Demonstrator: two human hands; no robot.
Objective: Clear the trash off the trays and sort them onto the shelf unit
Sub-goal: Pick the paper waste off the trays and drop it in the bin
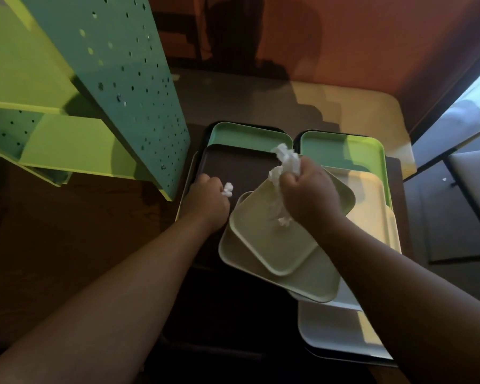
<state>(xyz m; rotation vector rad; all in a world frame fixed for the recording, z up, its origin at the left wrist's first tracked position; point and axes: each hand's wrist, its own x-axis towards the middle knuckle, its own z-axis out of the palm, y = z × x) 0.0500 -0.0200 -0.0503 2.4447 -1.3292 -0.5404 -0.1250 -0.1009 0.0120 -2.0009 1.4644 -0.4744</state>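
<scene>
Gripping crumpled white paper (287, 164), the right hand (308, 195) is fisted at frame centre above a tilted cream tray (266, 245). Left of it, the left hand (207, 200) is closed on a smaller white scrap (227, 189) over a dark brown tray (233, 167). More trays, mint green (247, 135) and white (330, 331), are stacked around them. The green shelf unit (117, 79) fills the upper left.

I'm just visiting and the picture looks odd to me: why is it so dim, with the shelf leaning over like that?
Head view: light enters from the right, brightening the cream tray and the table's far corner, while the forearms and near trays sit in shadow; the wide-angle lens bends and tilts the shelf unit; the white paper in the right hand glares slightly; the image is soft overall.
</scene>
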